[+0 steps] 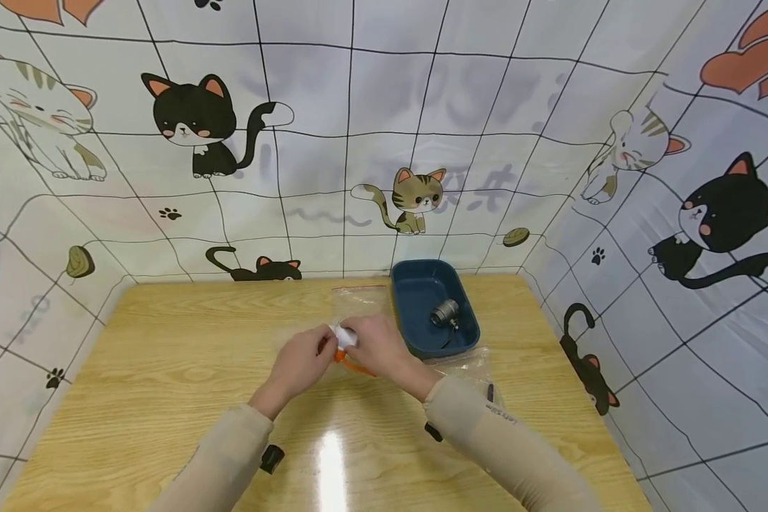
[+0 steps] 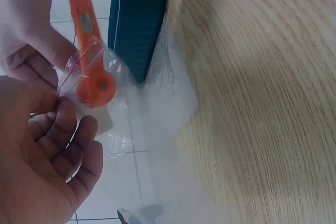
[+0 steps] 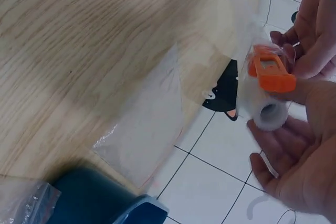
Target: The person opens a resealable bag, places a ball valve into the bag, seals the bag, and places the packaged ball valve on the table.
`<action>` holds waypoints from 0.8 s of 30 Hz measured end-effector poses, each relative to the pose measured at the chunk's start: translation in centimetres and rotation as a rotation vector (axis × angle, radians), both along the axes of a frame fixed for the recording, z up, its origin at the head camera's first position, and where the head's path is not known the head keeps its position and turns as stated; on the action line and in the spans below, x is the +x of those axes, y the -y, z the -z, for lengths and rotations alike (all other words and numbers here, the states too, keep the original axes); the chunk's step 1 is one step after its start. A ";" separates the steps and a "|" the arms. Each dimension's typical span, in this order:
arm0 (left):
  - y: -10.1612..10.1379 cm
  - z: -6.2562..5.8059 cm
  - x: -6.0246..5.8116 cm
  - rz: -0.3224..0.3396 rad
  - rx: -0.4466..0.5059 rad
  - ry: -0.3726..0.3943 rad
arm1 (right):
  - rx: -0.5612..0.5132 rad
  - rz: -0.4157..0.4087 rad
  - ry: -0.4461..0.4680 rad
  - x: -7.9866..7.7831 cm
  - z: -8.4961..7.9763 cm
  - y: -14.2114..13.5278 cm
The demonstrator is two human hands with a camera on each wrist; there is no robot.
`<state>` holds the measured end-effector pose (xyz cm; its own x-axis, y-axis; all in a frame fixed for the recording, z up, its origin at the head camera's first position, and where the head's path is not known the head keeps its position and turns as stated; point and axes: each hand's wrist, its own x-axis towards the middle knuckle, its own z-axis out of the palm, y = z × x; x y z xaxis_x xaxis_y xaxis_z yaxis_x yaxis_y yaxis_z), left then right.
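A white plastic valve (image 3: 257,100) with an orange lever handle (image 2: 96,90) is partly inside a clear zip bag (image 2: 119,135), and the lever's far end sticks out of the bag. My right hand (image 1: 384,348) holds the valve, its fingers beneath the round white opening in the right wrist view. From the other side, my left hand (image 1: 301,363) pinches the bag near its red zip line. Both hands meet over the middle of the table, and in the head view they hide most of the valve.
A dark blue basin (image 1: 398,302) stands at the back right, with a metal fitting (image 1: 445,311) inside. One flat clear bag (image 1: 361,295) lies at the basin's left; another bag (image 1: 470,364) lies in front of it, by my right forearm. Cat-patterned cloth walls (image 1: 313,163) border the wooden table (image 1: 185,355).
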<state>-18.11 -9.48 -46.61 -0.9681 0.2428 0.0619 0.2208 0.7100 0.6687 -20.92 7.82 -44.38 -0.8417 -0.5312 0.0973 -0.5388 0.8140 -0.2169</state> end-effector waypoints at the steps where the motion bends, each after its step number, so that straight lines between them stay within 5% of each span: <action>1: 0.0 0.0 0.0 -0.013 0.008 0.000 | 0.009 -0.023 0.004 0.0 0.0 0.1; 5: 0.2 0.1 -0.1 -0.040 0.009 -0.008 | 0.008 -0.073 0.039 0.1 0.2 0.3; 14: 0.0 -0.2 0.2 0.043 0.075 -0.002 | -0.091 0.027 -0.013 0.1 0.8 0.9; 24: 0.2 -0.6 0.4 0.015 0.163 0.027 | -0.054 -0.038 0.057 0.3 0.5 1.0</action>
